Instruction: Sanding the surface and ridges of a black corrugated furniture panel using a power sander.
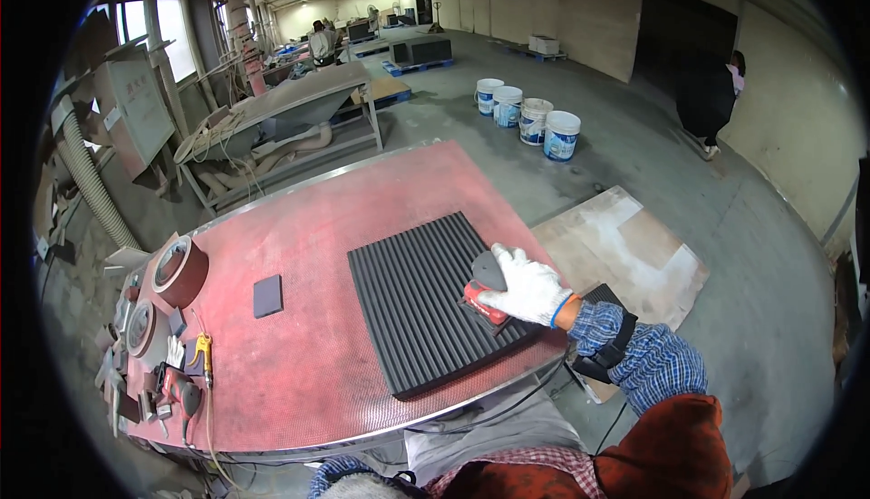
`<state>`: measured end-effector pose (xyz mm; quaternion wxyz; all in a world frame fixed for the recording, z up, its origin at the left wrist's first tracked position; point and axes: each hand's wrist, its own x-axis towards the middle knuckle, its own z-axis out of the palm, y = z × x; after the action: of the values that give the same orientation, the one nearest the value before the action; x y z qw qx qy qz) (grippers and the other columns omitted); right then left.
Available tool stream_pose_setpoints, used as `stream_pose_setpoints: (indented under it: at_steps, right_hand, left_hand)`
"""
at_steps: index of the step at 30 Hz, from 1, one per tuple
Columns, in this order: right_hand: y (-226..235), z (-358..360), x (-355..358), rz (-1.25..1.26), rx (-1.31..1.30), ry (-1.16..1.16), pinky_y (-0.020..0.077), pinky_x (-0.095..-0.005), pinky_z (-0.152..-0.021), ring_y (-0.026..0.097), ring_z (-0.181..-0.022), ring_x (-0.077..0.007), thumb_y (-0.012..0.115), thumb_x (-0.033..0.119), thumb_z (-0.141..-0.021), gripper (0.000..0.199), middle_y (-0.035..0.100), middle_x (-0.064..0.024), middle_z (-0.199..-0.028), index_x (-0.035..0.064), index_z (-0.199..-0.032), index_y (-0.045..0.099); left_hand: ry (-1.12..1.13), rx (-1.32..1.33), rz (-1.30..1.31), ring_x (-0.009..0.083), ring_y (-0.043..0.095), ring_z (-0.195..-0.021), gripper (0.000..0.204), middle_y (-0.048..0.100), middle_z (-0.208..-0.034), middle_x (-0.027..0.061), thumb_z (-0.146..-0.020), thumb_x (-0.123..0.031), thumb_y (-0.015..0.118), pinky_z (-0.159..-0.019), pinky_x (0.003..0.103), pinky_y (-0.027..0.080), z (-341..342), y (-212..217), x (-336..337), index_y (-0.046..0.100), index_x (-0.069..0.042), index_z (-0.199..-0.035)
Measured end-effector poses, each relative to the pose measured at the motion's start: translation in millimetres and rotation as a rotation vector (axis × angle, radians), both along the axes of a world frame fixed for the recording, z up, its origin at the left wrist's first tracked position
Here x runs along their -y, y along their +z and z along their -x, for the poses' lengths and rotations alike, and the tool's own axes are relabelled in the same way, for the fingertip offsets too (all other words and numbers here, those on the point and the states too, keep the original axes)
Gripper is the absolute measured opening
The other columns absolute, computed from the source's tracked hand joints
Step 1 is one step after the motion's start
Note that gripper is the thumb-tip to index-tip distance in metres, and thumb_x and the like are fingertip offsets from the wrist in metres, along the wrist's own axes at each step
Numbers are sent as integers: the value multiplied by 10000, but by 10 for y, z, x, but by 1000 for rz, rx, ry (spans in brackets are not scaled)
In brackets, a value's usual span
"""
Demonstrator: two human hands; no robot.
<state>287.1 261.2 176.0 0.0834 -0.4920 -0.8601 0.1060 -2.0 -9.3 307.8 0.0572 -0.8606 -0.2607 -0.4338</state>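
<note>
My right hand [526, 283], in a white knit glove with a blue cuff edge, is closed round the dark, rounded top of a red power sander [487, 292]. The sander rests on the right part of a black ribbed panel [421, 290], whose long parallel ridges run from far to near. The panel lies flat on a red, mesh-textured worktable [299, 354], close to its right edge. At the lower edge only a bit of my left blue checked sleeve [337, 472] shows; the left hand is out of sight. A small dark rectangular pad [268, 296] lies left of the panel.
Abrasive rolls [186, 272], a yellow air blow gun [204, 354] and a second red sander [184, 399] crowd the table's left side. A cable [494, 413] runs along the near edge. Beyond stand several white buckets [562, 136]. A person [711, 105] is at far right.
</note>
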Motion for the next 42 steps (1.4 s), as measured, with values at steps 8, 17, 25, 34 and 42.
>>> stream_pose_setpoints:
  at_steps: [8, 17, 25, 34, 42]
  right_hand:
    - [-12, -8, -7, -9, 1, 12, 597, -519, -844, 716, -1070, -453, 668, 655, -882, 1047, 553, -293, -1396, -14, -1606, 313]
    - [-86, -13, -34, -44, -11, 13, 601, -520, -828, 723, -1054, -452, 669, 659, -881, 1047, 559, -296, -1385, -11, -1605, 318]
    - [-69, -9, -27, -30, -30, 21, 595, -521, -853, 717, -1068, -453, 672, 657, -885, 1044, 554, -297, -1390, -12, -1604, 318]
    - [-56, 4, -20, -24, -18, 10, 593, -521, -857, 712, -1076, -456, 670, 655, -887, 1041, 545, -298, -1411, -8, -1608, 316]
    - [-86, -12, -28, -47, -14, 14, 595, -517, -822, 724, -1040, -445, 665, 663, -885, 1037, 572, -286, -1367, -2, -1605, 326]
  left_hand:
    - [-1, 30, 35, 343, 702, -629, 364, 701, -832, 183, -899, -37, 521, -610, 470, 598, -33, 24, -40, 680, 22, -1222]
    - [31, 68, 77, 338, 700, -626, 362, 700, -829, 185, -899, -30, 516, -606, 470, 595, -65, 36, 3, 683, 21, -1216]
    - [60, 113, 120, 335, 699, -624, 361, 698, -826, 187, -898, -24, 512, -602, 469, 593, -92, 15, 49, 686, 20, -1211]
    - [83, 160, 160, 330, 698, -621, 360, 697, -823, 189, -898, -17, 506, -598, 469, 591, -129, 0, 63, 689, 20, -1205]
    - [118, 203, 203, 326, 697, -619, 359, 695, -821, 191, -897, -11, 502, -594, 468, 589, -170, -32, 138, 692, 19, -1200]
